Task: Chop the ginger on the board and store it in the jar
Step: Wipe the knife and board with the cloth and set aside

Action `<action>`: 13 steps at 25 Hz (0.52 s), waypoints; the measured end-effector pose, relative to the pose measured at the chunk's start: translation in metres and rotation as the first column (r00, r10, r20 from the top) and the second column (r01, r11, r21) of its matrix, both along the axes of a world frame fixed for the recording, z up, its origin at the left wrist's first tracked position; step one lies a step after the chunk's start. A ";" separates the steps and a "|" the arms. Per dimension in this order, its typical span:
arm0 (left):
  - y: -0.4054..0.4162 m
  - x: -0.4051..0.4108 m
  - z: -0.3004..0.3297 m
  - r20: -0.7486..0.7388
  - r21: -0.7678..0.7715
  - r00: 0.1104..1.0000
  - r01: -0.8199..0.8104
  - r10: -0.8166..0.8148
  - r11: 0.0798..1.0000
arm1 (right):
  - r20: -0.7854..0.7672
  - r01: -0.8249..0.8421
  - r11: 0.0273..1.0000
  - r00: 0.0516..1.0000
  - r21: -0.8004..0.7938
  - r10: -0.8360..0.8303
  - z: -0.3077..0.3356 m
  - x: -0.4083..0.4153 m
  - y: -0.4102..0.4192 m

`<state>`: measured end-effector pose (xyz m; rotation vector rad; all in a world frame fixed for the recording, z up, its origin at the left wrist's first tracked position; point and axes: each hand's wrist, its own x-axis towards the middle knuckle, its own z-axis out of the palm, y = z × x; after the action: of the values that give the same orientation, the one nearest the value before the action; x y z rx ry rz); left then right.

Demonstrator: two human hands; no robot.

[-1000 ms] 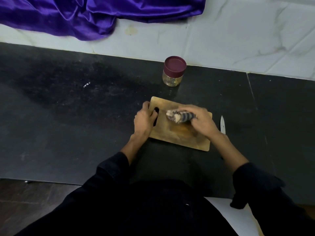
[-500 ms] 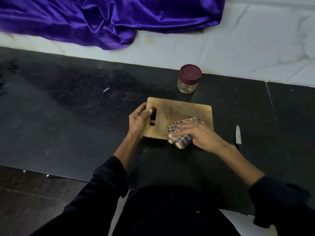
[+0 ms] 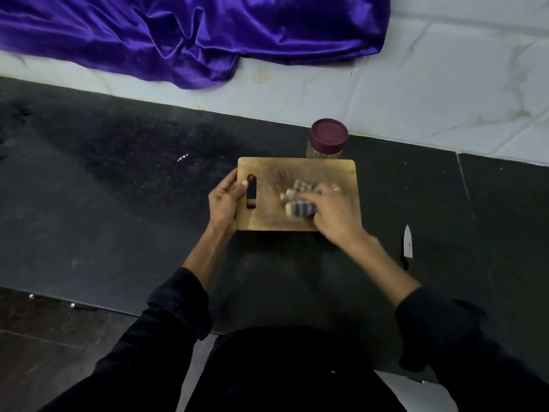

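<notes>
A wooden cutting board [image 3: 312, 173] with a slot handle lies on the black counter. My left hand [image 3: 227, 200] grips its left edge, thumb on top beside the slot. My right hand [image 3: 335, 214] holds a bunched checked cloth [image 3: 298, 200] pressed on the middle of the board; the cloth is blurred. A glass jar with a maroon lid [image 3: 328, 136] stands closed just behind the board's far right edge. A knife [image 3: 408, 242] lies on the counter to the right of the board, blade pointing away. No ginger shows on the board.
Purple satin fabric [image 3: 193, 34] is draped over the white tiled wall behind the black counter [image 3: 118, 188]. The counter's front edge runs across the lower left, with dark floor below it. A white sheet [image 3: 416, 394] shows near my lap.
My right hand has swept the cloth from the board's near edge back onto its middle. The left hand keeps its grip on the board, and the camera has tilted slightly.
</notes>
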<state>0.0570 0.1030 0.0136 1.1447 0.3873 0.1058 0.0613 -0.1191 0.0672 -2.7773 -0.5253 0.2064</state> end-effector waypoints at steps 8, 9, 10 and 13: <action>0.007 0.000 -0.001 0.012 0.061 1.000 -0.010 0.010 0.998 | 0.161 0.081 0.994 0.983 0.076 -0.092 0.043 0.030 -0.029; 0.005 -0.001 0.000 0.020 0.059 1.000 -0.007 0.006 0.998 | 0.195 0.132 0.990 0.971 0.040 -0.137 0.045 0.045 -0.034; 0.004 -0.002 0.001 0.026 0.051 1.000 -0.002 0.001 0.999 | 0.195 0.173 0.985 0.966 0.009 -0.172 0.043 0.054 -0.038; 0.004 -0.005 0.004 0.042 0.013 0.999 0.001 -0.002 1.000 | 0.038 0.217 0.976 0.976 -0.021 -0.216 0.019 0.044 -0.034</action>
<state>0.0523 0.1074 0.0177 1.1537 0.3485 0.1313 0.1051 -0.1534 0.0859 -2.8402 -0.2263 0.1151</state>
